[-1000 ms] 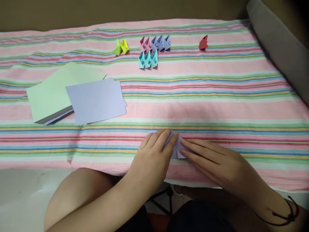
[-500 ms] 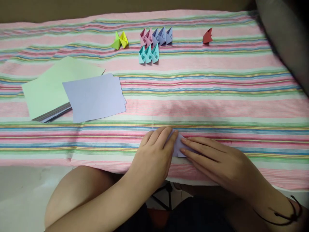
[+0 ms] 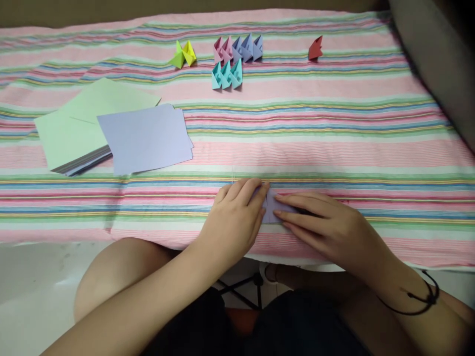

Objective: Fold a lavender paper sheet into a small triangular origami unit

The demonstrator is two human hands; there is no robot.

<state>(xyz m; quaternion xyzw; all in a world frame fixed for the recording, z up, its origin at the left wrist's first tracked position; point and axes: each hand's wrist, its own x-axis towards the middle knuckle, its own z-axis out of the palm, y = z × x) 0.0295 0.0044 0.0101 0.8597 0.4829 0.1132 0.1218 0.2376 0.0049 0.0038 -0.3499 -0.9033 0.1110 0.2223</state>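
Note:
A small folded sheet of lavender paper (image 3: 273, 213) lies near the table's front edge, largely covered by both hands. My left hand (image 3: 234, 210) is bent over its left part, fingers close together and pressing down, thumb at the side. From the right, my right hand (image 3: 321, 217) reaches in with fingers stretched out, their tips resting flat on the paper. The paper's left portion is hidden under my left hand.
A lavender paper stack (image 3: 148, 141) overlaps a pale green stack (image 3: 74, 128) on the left. Folded paper pieces stand farther back: green-yellow (image 3: 183, 54), pink (image 3: 222, 48), lavender (image 3: 248, 48), turquoise (image 3: 226, 75) and red (image 3: 315, 48). A striped cloth (image 3: 334, 153) covers the table.
The whole view has shifted, so the table and things sit slightly higher in the picture. Both hands stay on the paper; the right fingertips have slid slightly left.

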